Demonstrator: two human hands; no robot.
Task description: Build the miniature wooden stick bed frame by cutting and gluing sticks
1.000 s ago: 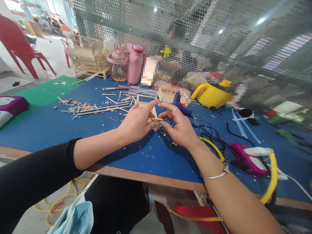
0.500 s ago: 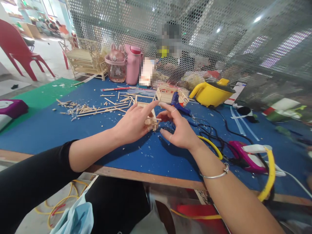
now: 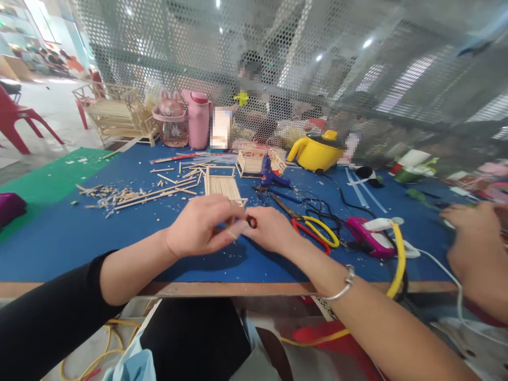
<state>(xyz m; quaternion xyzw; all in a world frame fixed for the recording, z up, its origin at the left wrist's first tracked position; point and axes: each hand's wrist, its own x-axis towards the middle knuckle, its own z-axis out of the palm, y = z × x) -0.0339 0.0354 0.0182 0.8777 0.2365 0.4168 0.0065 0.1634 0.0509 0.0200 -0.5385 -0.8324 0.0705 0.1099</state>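
My left hand (image 3: 198,225) and my right hand (image 3: 270,230) meet fingertip to fingertip just above the blue table (image 3: 79,227), near its front edge. Both hands have their fingers curled in a pinch. The spot where they touch is blurred, so I cannot tell whether anything small lies between them. A flat frame of wooden sticks (image 3: 223,186) lies on the table just beyond the hands, untouched. A silver bracelet (image 3: 345,278) sits on my right wrist.
Loose sticks and scraps (image 3: 130,196) lie at the left. A second stick model (image 3: 252,161), a blue glue gun (image 3: 269,172), yellow-and-red-handled cutters (image 3: 317,230), a pink glue gun (image 3: 369,238) and cables lie right of centre. Another person's hand (image 3: 472,233) rests at the right edge.
Both hands let go of the stick frame and drew back toward the front edge, fingertips now pinched together. The view swung right, bringing another person's hand into sight.
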